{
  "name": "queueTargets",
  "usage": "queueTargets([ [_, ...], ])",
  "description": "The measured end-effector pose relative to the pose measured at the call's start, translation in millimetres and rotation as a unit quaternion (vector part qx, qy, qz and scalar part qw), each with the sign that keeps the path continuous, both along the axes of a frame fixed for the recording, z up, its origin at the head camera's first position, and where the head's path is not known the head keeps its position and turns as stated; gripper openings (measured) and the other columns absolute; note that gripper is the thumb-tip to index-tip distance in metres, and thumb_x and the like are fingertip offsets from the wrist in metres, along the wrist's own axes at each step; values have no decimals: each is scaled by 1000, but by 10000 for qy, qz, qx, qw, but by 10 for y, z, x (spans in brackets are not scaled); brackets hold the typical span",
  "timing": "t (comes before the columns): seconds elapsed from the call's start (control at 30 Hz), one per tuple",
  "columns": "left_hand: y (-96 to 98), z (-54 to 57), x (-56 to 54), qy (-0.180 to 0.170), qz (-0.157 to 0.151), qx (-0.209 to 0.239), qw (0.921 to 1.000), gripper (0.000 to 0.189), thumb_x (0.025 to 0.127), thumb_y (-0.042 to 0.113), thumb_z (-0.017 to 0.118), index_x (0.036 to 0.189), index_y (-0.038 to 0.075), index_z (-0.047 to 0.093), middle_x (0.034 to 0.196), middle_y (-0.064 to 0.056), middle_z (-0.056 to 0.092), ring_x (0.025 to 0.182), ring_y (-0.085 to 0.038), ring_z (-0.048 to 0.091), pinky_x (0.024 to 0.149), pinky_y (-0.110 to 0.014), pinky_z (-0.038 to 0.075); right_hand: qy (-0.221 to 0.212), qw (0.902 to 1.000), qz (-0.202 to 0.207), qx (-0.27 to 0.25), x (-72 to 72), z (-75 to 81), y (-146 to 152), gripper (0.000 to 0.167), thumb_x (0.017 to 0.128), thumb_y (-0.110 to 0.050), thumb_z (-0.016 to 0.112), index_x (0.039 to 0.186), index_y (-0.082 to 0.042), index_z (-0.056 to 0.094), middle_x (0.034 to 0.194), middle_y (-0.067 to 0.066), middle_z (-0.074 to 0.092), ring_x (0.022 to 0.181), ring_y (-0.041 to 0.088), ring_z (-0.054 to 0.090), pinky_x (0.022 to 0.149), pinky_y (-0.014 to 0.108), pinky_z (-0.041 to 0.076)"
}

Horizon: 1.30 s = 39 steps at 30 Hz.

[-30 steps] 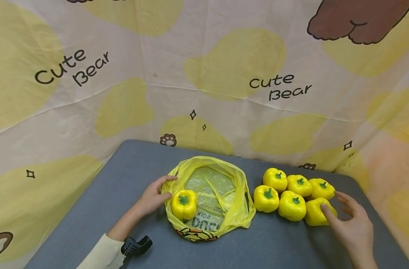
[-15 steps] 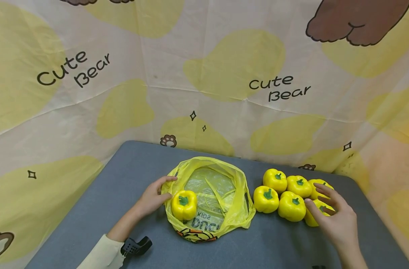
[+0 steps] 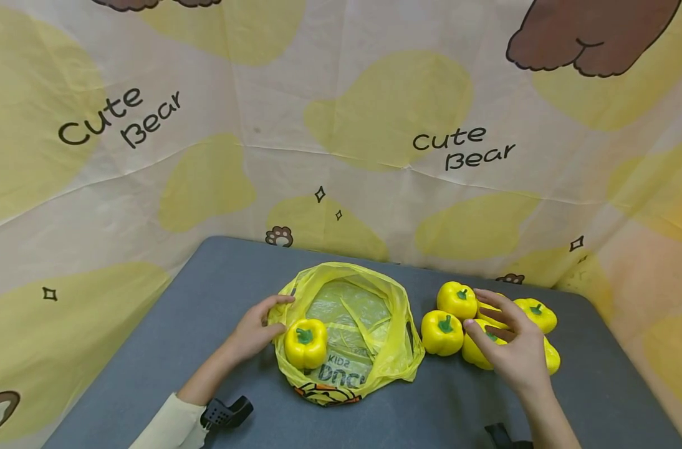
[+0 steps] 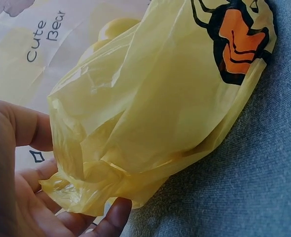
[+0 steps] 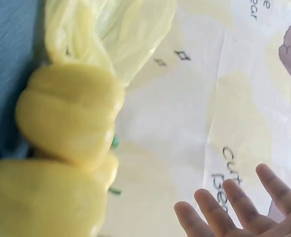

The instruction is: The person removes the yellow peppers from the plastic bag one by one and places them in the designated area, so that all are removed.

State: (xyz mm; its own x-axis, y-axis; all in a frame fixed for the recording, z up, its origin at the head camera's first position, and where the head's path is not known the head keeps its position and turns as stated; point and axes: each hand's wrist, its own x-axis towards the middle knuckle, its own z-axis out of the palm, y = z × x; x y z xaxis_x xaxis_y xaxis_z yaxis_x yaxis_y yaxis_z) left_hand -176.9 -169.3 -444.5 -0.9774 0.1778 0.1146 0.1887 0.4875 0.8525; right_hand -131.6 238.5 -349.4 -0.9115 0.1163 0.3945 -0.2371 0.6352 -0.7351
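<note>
A yellow plastic bag [image 3: 396, 362] stands on the table with its mouth held wide. My left hand [image 3: 255, 330] grips the bag's left edge, which lies between thumb and curled fingers in the left wrist view. One yellow bell pepper [image 3: 306, 344] with a green stem sits inside the bag, near that hand. To the right of the bag, several more yellow bell peppers [image 3: 442, 333] stand in two rows. My right hand [image 3: 517, 346] hovers over them, fingers spread and holding nothing; it partly hides some. In the right wrist view its fingers [image 5: 241, 210] are apart from the peppers.
The grey table [image 3: 206, 299] has its back edge against a hanging cloth [image 3: 363, 125] printed with bears and lettering. Black wrist devices [image 3: 227, 411] show beside each forearm.
My right hand has moved left across the peppers, from the right end of the group toward its middle. My left hand, the bag and the peppers stay where they were.
</note>
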Motion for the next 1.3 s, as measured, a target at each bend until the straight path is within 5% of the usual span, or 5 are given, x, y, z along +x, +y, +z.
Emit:
queueTargets([
  [0.23, -9, -6, -1, -7, -3, -21, 10000, 51, 82, 3, 58, 132, 9, 55, 140, -13, 53, 130, -31, 44, 98, -47, 39, 83, 9991, 409, 52, -105, -9, -212, 49, 80, -12, 76, 127, -15, 62, 123, 2, 62, 100, -4, 59, 78, 19, 51],
  [0.53, -21, 45, 12, 21, -27, -19, 10000, 50, 83, 2, 60, 133, 6, 54, 141, -17, 51, 123, -29, 46, 90, -38, 41, 221, 9939, 1063, -179, -178, -16, -499, 52, 79, -11, 76, 128, -18, 61, 124, -3, 62, 103, -4, 57, 81, 29, 53],
  [0.7, -24, 38, 8, -20, -12, -41, 10000, 50, 83, 3, 59, 132, 7, 54, 141, -15, 51, 117, -29, 47, 85, -32, 41, 322, 9878, 1508, -217, -216, -89, -686, 51, 78, -10, 76, 126, -17, 62, 122, 0, 62, 104, 8, 60, 78, 37, 55],
  [0.9, -29, 5, 2, -10, 11, -46, 10000, 50, 82, 3, 59, 132, 8, 55, 141, -15, 51, 116, -28, 47, 82, -26, 42, 133, 9744, 2209, -406, -230, -161, -949, 52, 78, -13, 76, 127, -23, 60, 124, 6, 60, 109, 27, 61, 77, 40, 56],
  [1.3, -54, 36, 17, 12, -156, 153, 9998, 50, 82, 3, 60, 132, 6, 54, 141, -19, 50, 107, -28, 50, 71, -21, 44, -587, 9434, 3130, -926, -266, -336, -1400, 51, 81, -17, 75, 128, -29, 59, 129, 4, 57, 112, 29, 58, 79, 44, 56],
])
